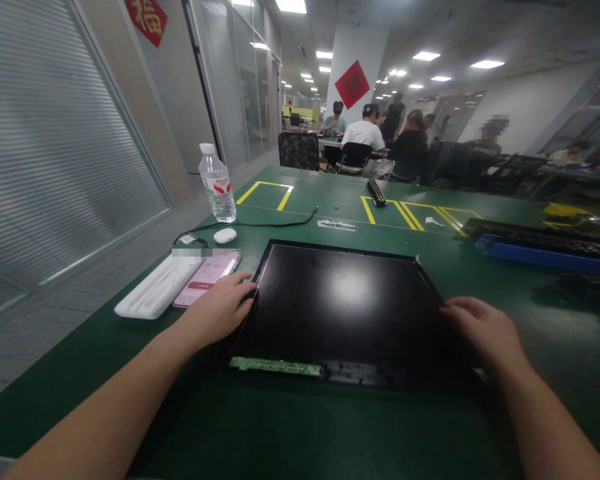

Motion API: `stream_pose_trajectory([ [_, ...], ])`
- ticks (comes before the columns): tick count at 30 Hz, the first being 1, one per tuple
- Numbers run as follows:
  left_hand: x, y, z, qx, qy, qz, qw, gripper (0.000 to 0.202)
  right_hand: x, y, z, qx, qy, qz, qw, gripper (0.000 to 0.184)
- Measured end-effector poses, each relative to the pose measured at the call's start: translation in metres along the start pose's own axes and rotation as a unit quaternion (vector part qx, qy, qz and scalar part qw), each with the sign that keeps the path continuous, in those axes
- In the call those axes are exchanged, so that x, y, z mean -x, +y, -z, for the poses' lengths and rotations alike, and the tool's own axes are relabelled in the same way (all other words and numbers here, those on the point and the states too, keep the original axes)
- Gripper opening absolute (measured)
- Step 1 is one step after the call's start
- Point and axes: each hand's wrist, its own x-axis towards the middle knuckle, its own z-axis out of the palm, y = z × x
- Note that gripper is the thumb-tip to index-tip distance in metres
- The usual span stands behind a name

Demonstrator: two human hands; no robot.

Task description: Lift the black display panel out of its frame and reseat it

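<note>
A black LCD screen panel [330, 307] lies in front of me, face up, with a light glaring off its glass. Along its near edge runs a green circuit board strip [275, 365]. My left hand [227, 300] has its fingers closed on the panel's left edge. At the right edge, my right hand [483, 327] grips the frame between thumb and fingers; some of its fingertips are hidden. A lit phone [205, 280] lies just beyond my left wrist, beside a long white case [157, 287].
The green table [290, 427] carries a water bottle [217, 187], a small white case [225, 235] and a black cable [275, 223]. Yellow tape [275, 183] marks its far side. Dark strips with a blue piece [545, 253] lie at right. Several people sit and stand beyond.
</note>
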Motion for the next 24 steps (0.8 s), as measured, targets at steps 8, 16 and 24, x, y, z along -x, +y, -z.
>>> stream_pose_trajectory([
  [8,-0.004,0.004,-0.006,-0.015,-0.002,0.006,1.0,0.048,0.002,-0.004,0.001,0.002,-0.001,-0.002,1.0,0.032],
  [16,-0.01,0.001,-0.011,0.002,-0.002,0.005,1.0,0.05,0.002,0.001,-0.001,-0.052,-0.002,-0.014,0.999,0.032],
  [24,-0.01,-0.002,-0.013,0.029,0.009,0.007,1.0,0.049,0.005,-0.005,0.001,-0.02,0.017,0.016,1.0,0.024],
])
